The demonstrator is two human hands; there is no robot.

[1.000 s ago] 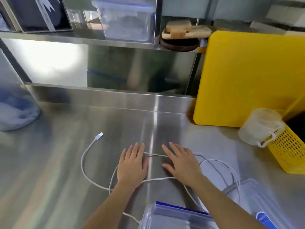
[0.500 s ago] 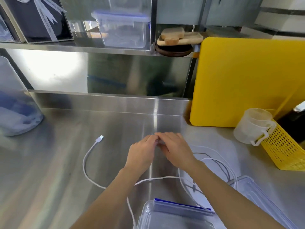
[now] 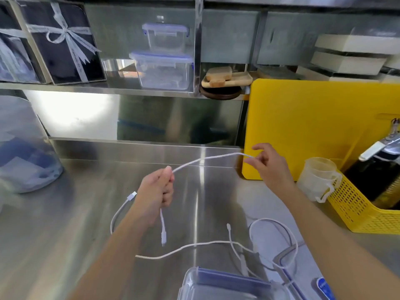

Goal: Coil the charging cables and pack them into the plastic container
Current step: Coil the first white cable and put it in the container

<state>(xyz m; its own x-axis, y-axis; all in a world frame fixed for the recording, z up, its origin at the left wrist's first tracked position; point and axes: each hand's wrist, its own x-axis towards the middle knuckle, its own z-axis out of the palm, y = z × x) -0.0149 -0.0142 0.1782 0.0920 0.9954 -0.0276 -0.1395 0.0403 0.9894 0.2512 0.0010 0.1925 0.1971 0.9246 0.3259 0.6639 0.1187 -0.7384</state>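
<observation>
Nearest, the clear plastic container point(image 3: 218, 286) sits at the counter's front edge, its lid point(image 3: 287, 260) beside it under loose white cable loops point(image 3: 281, 226). Above the steel counter point(image 3: 65, 224), the left hand point(image 3: 157, 191) is fisted around a white charging cable point(image 3: 207, 158), plug dangling; the right hand point(image 3: 268, 163) pinches its far stretch before the yellow cutting board point(image 3: 313, 126).

White cable lifted, a second one loose, clear container at the near edge

One white cable point(image 3: 207, 159) spans raised between both fists, plug end dangling; another cable point(image 3: 273, 221) lies looped on the surface beside the open clear plastic container point(image 3: 216, 284).
</observation>
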